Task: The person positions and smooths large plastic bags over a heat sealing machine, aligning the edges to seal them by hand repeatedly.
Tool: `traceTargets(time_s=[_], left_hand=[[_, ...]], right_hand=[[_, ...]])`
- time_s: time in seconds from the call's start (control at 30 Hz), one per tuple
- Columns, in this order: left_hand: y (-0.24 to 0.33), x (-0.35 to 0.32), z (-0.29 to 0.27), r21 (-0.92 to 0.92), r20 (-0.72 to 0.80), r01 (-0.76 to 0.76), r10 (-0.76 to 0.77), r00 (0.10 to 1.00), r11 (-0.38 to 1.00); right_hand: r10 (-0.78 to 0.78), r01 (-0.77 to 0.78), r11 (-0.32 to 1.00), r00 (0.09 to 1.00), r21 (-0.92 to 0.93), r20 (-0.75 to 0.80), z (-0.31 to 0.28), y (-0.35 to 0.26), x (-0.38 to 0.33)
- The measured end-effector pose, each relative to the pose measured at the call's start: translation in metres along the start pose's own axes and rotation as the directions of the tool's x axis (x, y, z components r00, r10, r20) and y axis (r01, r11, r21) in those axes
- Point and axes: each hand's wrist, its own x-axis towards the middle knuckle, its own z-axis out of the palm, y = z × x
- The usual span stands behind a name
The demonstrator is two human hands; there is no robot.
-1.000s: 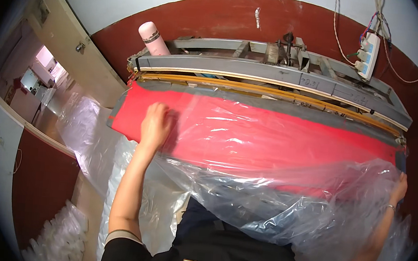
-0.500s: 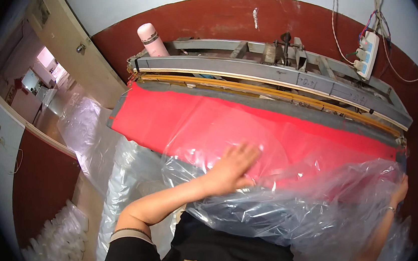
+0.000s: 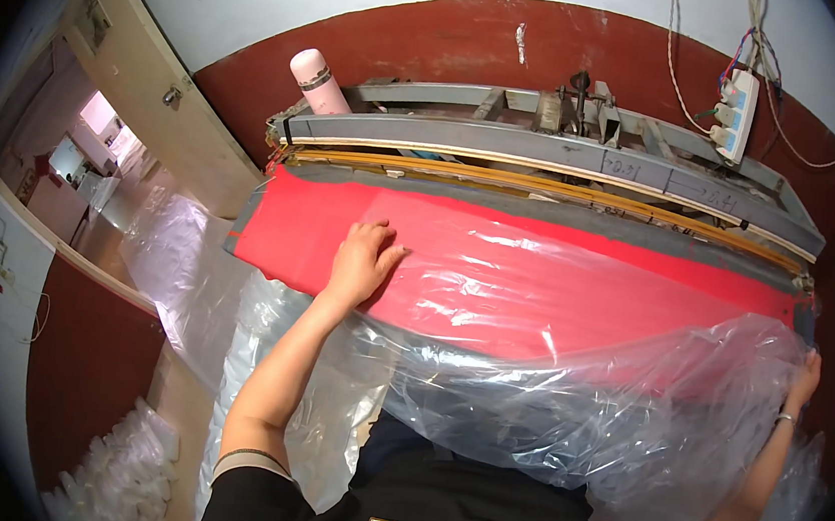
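Observation:
A red cloth (image 3: 306, 215) covers the padded bench of a long metal-framed machine (image 3: 469, 138). Over most of it lies a wide clear plastic sheet (image 3: 544, 303), wrinkled and shiny, its near part hanging down in folds against my body. My left hand (image 3: 365, 264) rests palm down near the sheet's left edge, fingers stretched out and slightly apart, with nothing held in them. At the far right end, my right hand (image 3: 804, 382) is closed on the bunched edge of the plastic sheet; its fingertips are partly hidden.
A pink flask (image 3: 322, 86) stands at the machine's back left. On the wall at right hangs a power strip (image 3: 737, 115) with cables. More clear plastic lies on the floor at left (image 3: 172, 247), with a pile of plastic (image 3: 121, 463) nearer me. A door (image 3: 156, 55) stands open there.
My left hand has moved left across the red cloth. The plastic now lies flatter and smoother over the cloth's middle. My right hand stays at the right edge.

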Motion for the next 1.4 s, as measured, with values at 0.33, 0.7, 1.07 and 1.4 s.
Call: traceTargets(time_s=[0.33, 0.7, 1.07, 1.4], left_hand=[[-0.032, 0.055, 0.019, 0.084, -0.052, 0.485, -0.483, 0.874, 0.870], [-0.058, 0.081, 0.048, -0.444, -0.425, 0.402, -0.583, 0.693, 0.801], [-0.176, 0.096, 0.064, -0.299, -0.535, 0.317, -0.434, 0.725, 0.900], [-0.213, 0.123, 0.084, -0.764, -0.233, 0.265, -0.636, 0.736, 0.588]], right_hand=[[0.103, -0.099, 0.859, 0.994, 0.503, 0.019, -0.040, 0.028, 0.016], [0.222, -0.173, 0.590, 0.974, -0.789, -0.048, 0.013, -0.088, 0.053], [-0.071, 0.179, 0.842, 0.972, 0.509, -0.223, 0.112, -0.171, 0.021], [0.075, 0.102, 0.787, 0.963, 0.609, -0.259, 0.128, -0.183, 0.034]])
